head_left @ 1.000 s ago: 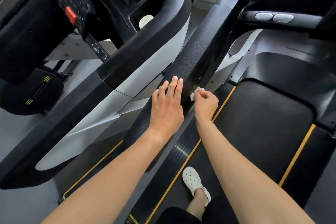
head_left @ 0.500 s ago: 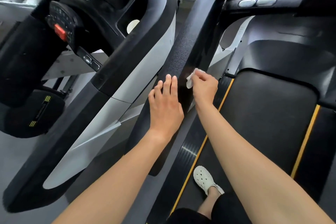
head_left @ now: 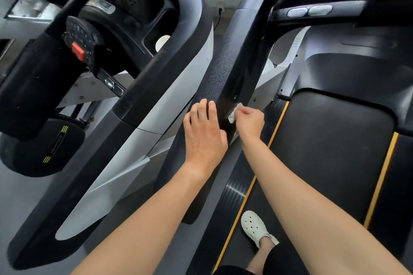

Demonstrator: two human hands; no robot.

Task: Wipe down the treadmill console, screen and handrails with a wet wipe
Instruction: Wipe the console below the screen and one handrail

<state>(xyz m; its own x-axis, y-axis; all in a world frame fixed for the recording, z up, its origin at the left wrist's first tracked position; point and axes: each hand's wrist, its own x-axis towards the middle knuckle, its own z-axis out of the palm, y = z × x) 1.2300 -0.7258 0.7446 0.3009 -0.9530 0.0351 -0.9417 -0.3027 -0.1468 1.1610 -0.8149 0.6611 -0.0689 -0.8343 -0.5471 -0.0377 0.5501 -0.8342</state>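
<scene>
The black left handrail (head_left: 225, 69) of my treadmill runs diagonally up the middle of the head view. My right hand (head_left: 249, 121) pinches a small crumpled white wet wipe (head_left: 233, 114) against the rail's inner side. My left hand (head_left: 204, 133) lies flat on top of the same rail, fingers straight, just left of the wipe. The crossbar with two silver pads (head_left: 309, 11) sits at the upper right; the console above it is mostly out of frame.
A second treadmill stands at the left, with a black and grey handrail (head_left: 156, 100) and a console bearing a red stop button (head_left: 77, 50). The black belt with yellow stripes (head_left: 330, 147) lies at the right. My foot in a white clog (head_left: 256, 227) stands on it.
The view has tilted down and left. Both hands stay on the rail; the right hand with the wipe has shifted slightly along it.
</scene>
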